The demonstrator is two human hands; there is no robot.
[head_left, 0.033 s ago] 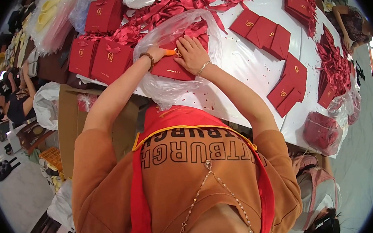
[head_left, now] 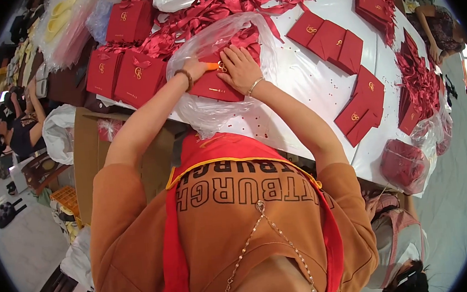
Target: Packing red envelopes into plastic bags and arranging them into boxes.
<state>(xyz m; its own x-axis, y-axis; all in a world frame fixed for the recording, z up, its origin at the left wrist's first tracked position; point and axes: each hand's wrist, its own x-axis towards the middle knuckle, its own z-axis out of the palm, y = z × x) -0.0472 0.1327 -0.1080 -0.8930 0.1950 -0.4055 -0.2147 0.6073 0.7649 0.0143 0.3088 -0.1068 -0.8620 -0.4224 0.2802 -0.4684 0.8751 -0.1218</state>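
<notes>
A stack of red paper gift bags (head_left: 209, 87) with a gold emblem and ribbons lies inside a clear plastic bag (head_left: 201, 115), its mouth spread around them. My left hand (head_left: 195, 69), with a beaded bracelet, holds the stack's left side. An orange cover (head_left: 212, 66) wraps the digit lying across the top bag; the other fingers are mostly hidden. Flat on the same stack, fingers spread, rests my right hand (head_left: 242, 70), a thin bangle at its wrist.
Red bags (head_left: 137, 76) stand at the left, before heaped red ribbons (head_left: 207, 16). Flat red bags (head_left: 326, 40) overlap on the white table (head_left: 297, 113). A bagged red bundle (head_left: 404, 163) sits at the right edge. Below left is an open carton (head_left: 94, 151); a person (head_left: 435, 26) sits far right.
</notes>
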